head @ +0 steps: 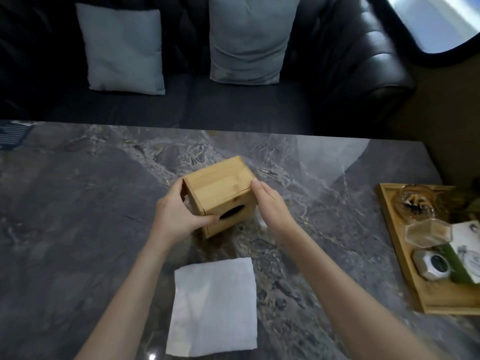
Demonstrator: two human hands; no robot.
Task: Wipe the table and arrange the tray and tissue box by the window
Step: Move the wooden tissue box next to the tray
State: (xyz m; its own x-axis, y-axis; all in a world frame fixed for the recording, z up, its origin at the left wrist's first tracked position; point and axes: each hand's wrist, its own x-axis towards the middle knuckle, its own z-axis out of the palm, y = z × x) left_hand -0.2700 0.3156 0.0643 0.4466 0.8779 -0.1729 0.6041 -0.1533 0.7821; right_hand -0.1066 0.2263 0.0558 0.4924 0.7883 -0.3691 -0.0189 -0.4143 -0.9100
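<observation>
A wooden tissue box (219, 187) is at the middle of the grey marble table (78, 216), tipped so its oval slot faces me. My left hand (176, 213) grips its left side and lower front edge. My right hand (270, 206) presses flat against its right side. A white paper tissue (213, 307) lies flat on the table just in front of me, between my forearms. A wooden tray (394, 245) sits at the table's right edge, holding a glass ashtray, a clear lidded dish, a silver jar, a green item and a card.
A dark leather sofa (246, 107) with two grey cushions (122, 48) stands behind the table. A bright window (439, 19) shows at the top right. A dark striped item (13, 135) lies at the table's far left corner.
</observation>
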